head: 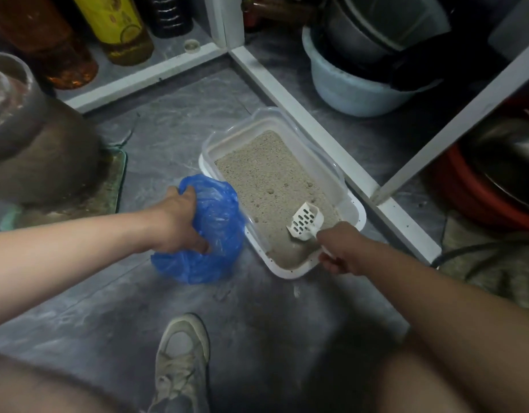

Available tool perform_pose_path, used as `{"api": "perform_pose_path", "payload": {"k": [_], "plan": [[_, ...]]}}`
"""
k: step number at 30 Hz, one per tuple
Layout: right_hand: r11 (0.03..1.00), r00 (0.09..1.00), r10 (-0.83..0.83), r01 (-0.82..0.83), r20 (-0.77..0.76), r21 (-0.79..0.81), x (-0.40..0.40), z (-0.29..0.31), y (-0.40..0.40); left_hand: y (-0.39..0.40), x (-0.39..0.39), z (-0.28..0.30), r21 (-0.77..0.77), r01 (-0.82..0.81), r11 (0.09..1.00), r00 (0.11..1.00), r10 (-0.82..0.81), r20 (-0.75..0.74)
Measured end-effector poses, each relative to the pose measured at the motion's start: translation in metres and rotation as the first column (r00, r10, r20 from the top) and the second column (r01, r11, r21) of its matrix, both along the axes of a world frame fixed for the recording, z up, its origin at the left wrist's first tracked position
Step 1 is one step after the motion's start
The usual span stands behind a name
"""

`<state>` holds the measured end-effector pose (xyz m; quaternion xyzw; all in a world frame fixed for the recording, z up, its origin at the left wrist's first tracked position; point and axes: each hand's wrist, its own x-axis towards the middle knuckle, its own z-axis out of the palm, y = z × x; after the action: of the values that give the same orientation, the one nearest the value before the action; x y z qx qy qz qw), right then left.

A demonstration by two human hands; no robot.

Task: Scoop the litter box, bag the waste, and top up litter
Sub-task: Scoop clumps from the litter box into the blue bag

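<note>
A white litter box [351, 201] stands on the grey floor, filled with pale beige litter [266, 177] that shows a few small clumps. My right hand [343, 251] grips the handle of a white slotted scoop [305, 220], whose head rests in the litter at the box's near end. To the left of the box lies a blue plastic bag [218, 222], its mouth held wide. My left hand [180, 222] grips the bag's rim, fingers curled over the edge.
White cabinet frame rails [287, 96] run behind and right of the box. Bottles [117, 28] stand at the back left, a pale blue basin [346, 87] with pots at the back right. A large metal pot [34, 144] sits left. My shoe [180, 362] is near the bottom centre.
</note>
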<state>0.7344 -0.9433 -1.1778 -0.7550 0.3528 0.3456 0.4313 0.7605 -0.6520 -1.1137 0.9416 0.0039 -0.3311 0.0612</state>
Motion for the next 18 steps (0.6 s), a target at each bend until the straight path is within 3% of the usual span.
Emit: {"api": "perform_pose_path", "payload": {"k": [2,3,5,7,11,18], "plan": [[0.971,0.979,0.191,-0.179,0.065,-0.158,0.01,0.0,-0.014,-0.002,0.001,0.0,0.0,-0.005,1.0,1.0,0.005,-0.004],[0.909,0.935,0.337,-0.292,0.113,-0.296,0.015,0.0,-0.02,-0.003,0.0,0.0,0.005,-0.002,1.0,1.0,0.002,-0.009],[0.685,0.772,0.617,-0.433,0.151,-0.586,0.022,0.005,-0.028,-0.003,-0.002,-0.002,0.012,0.008,1.0,1.0,-0.008,-0.026],[0.532,0.659,0.738,-0.432,0.148,-0.729,0.027,0.008,-0.033,-0.001,-0.006,-0.004,0.018,0.024,1.0,0.998,-0.023,-0.051],[0.39,0.611,0.791,-0.465,0.031,-0.795,0.028,0.006,-0.034,0.0,-0.01,-0.008,0.023,0.033,0.999,0.997,-0.031,-0.071],[0.389,0.508,0.86,-0.601,0.043,-0.698,0.022,-0.001,-0.033,-0.006,-0.008,-0.008,0.002,0.042,0.999,0.997,-0.042,-0.063]]}}
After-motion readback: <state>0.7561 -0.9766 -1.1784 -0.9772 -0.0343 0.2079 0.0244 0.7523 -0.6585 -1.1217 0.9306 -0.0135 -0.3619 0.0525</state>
